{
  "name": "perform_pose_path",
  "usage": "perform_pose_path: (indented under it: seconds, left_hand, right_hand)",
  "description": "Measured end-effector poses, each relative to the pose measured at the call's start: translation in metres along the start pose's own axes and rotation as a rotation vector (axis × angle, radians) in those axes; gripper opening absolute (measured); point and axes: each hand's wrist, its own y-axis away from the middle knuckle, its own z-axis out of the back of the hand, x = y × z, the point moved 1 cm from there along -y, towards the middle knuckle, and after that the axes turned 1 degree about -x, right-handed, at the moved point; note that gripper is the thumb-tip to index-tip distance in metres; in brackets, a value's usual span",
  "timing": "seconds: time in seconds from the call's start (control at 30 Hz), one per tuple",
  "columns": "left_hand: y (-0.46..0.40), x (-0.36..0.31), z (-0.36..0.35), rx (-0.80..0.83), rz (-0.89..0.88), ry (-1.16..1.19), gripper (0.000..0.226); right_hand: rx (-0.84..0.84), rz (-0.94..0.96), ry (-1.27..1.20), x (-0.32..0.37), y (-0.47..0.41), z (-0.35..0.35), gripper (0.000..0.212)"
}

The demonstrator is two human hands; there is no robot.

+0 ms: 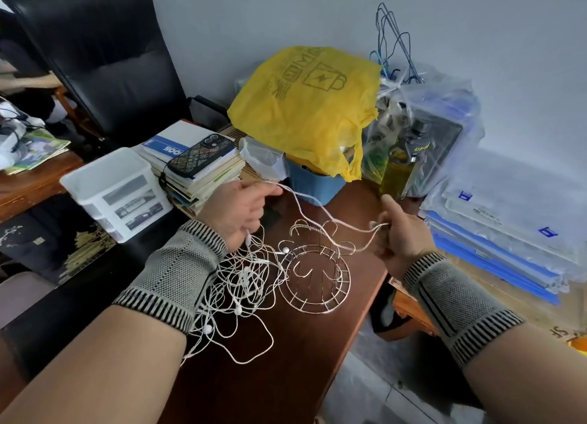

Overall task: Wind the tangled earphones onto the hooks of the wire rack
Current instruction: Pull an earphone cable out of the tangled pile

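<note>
A tangle of white earphones (244, 283) lies on the dark wooden table (286, 360), spreading left of and in front of the round wire rack (317, 274). The rack stands on the table with curved hooks rising along its top edge. My left hand (238, 214) pinches a white cord above the tangle, and more cord hangs from below its palm. My right hand (400, 236) grips the other stretch of that cord to the right of the rack. The cord runs slack between both hands, passing above the rack's hooks.
Behind the rack stand a blue box (314, 185) under a yellow plastic bag (311, 105), a clear bag of items (422, 131), a book stack with a phone (200, 156), and a white drawer unit (117, 191). Blue folders (495, 252) lie right. A black chair (104, 58) is back left.
</note>
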Motion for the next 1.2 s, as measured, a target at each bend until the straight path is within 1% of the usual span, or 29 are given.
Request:
perform_pose_path:
  seconds: [0.07, 0.13, 0.2, 0.23, 0.27, 0.3, 0.37, 0.4, 0.43, 0.5, 0.53, 0.57, 0.6, 0.63, 0.7, 0.73, 0.83, 0.9, 0.97, 1.0, 1.03, 1.1, 1.13, 1.17, 1.2]
  left_hand:
    - [-0.002, -0.006, 0.007, -0.005, -0.028, -0.008, 0.026]
    - [-0.002, -0.009, 0.003, 0.051, -0.034, -0.036, 0.020]
    - [0.000, -0.009, -0.007, 0.121, -0.025, -0.041, 0.017]
    - [0.001, -0.009, -0.013, 0.143, -0.025, -0.066, 0.021]
    - [0.003, -0.008, -0.020, 0.160, -0.027, -0.114, 0.027]
    - [0.004, -0.008, -0.026, 0.180, -0.029, -0.181, 0.031]
    - [0.008, -0.008, -0.039, 0.234, -0.031, -0.323, 0.026]
    - [0.009, -0.007, -0.045, 0.260, -0.026, -0.381, 0.021]
    - [0.011, -0.006, -0.050, 0.279, -0.015, -0.428, 0.019]
    - [0.014, 0.000, -0.058, 0.313, 0.008, -0.476, 0.021]
    - [0.014, 0.003, -0.061, 0.326, 0.016, -0.487, 0.022]
    - [0.015, 0.006, -0.064, 0.335, 0.026, -0.495, 0.023]
    - [0.014, 0.008, -0.066, 0.333, 0.031, -0.500, 0.023]
    - [0.014, 0.009, -0.068, 0.319, 0.032, -0.493, 0.024]
    - [0.012, 0.007, -0.069, 0.257, 0.023, -0.458, 0.024]
    - [0.011, 0.005, -0.068, 0.224, 0.012, -0.435, 0.023]
    - [0.007, -0.002, -0.048, 0.146, 0.002, -0.336, 0.023]
    - [0.003, -0.004, -0.023, 0.080, 0.033, -0.273, 0.025]
    - [0.002, -0.001, -0.001, 0.012, 0.098, -0.267, 0.025]
    - [0.002, 0.002, 0.007, -0.013, 0.129, -0.329, 0.025]
    - [0.002, 0.007, 0.012, -0.025, 0.158, -0.461, 0.025]
    - [0.003, 0.015, 0.012, 0.008, 0.185, -0.877, 0.026]
    - [0.004, 0.017, 0.006, 0.033, 0.168, -1.034, 0.022]
    - [0.005, 0.017, -0.001, 0.051, 0.140, -1.094, 0.013]
    - [0.007, 0.014, -0.011, 0.065, 0.089, -1.093, 0.018]
  right_hand:
    - [-0.130, -0.009, 0.026, 0.001, -0.010, 0.019, 0.039]
    - [-0.272, -0.004, 0.082, 0.000, -0.017, 0.038, 0.036]
    - [-0.333, -0.047, 0.155, -0.006, -0.025, 0.052, 0.033]
    - [-0.325, -0.075, 0.204, -0.010, -0.029, 0.057, 0.030]
    - [-0.285, -0.087, 0.291, -0.013, -0.033, 0.061, 0.027]
    - [-0.238, -0.088, 0.445, -0.015, -0.036, 0.065, 0.024]
    - [-0.190, -0.060, 0.920, -0.017, -0.039, 0.071, 0.028]
    - [-0.201, -0.009, 1.065, -0.016, -0.035, 0.069, 0.031]
    - [-0.223, 0.032, 1.087, -0.014, -0.031, 0.067, 0.031]
    - [-0.235, 0.154, 0.889, -0.012, -0.018, 0.056, 0.026]
    - [-0.186, 0.242, 0.738, -0.009, -0.009, 0.046, 0.024]
    - [-0.097, 0.318, 0.594, -0.007, 0.003, 0.033, 0.023]
    - [0.027, 0.368, 0.478, -0.002, 0.014, 0.018, 0.023]
    - [0.169, 0.379, 0.393, 0.002, 0.025, 0.003, 0.025]
    - [0.420, 0.305, 0.303, 0.008, 0.038, -0.019, 0.028]
    - [0.482, 0.273, 0.326, 0.010, 0.039, -0.024, 0.029]
    - [0.529, 0.229, 0.430, 0.009, 0.029, -0.016, 0.026]
    - [0.539, 0.138, 0.399, 0.005, 0.020, -0.001, 0.023]
    - [0.533, 0.052, 0.365, 0.001, 0.014, 0.011, 0.018]
    - [0.530, 0.015, 0.344, -0.002, 0.012, 0.015, 0.017]
    - [0.530, -0.014, 0.329, -0.003, 0.011, 0.017, 0.017]
    - [0.564, -0.039, 0.339, -0.005, 0.011, 0.015, 0.018]
    - [0.600, -0.039, 0.367, -0.004, 0.012, 0.010, 0.018]
    - [0.643, -0.027, 0.409, -0.003, 0.014, 0.004, 0.017]
    - [0.684, -0.004, 0.450, -0.002, 0.017, -0.003, 0.016]
